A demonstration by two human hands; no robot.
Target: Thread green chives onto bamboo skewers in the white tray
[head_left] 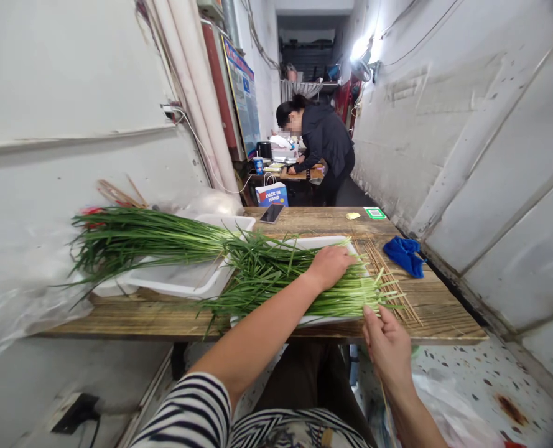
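Observation:
Garlic chives (280, 274) lie spread across a white tray (336, 241), leaves to the left and pale cut ends to the right. My left hand (332, 266) reaches over them, its fingers curled around stems near the pale ends. At the tray's lower right corner, my right hand (389, 341) is closed, thumb and forefinger beside the stem ends. A thin bamboo skewer (386, 407) runs down from its palm; its upper part is hidden by the hand. Loose bamboo skewers (392, 280) lie on the table right of the chives.
A second white tray (206, 286) bears another chive bunch (164, 239). The wooden table (444, 311) also holds a phone (272, 213), a blue cloth (404, 255) and a green code card (374, 213). Plastic bags (19, 280) crowd the left. A person (325, 137) bends over a far table.

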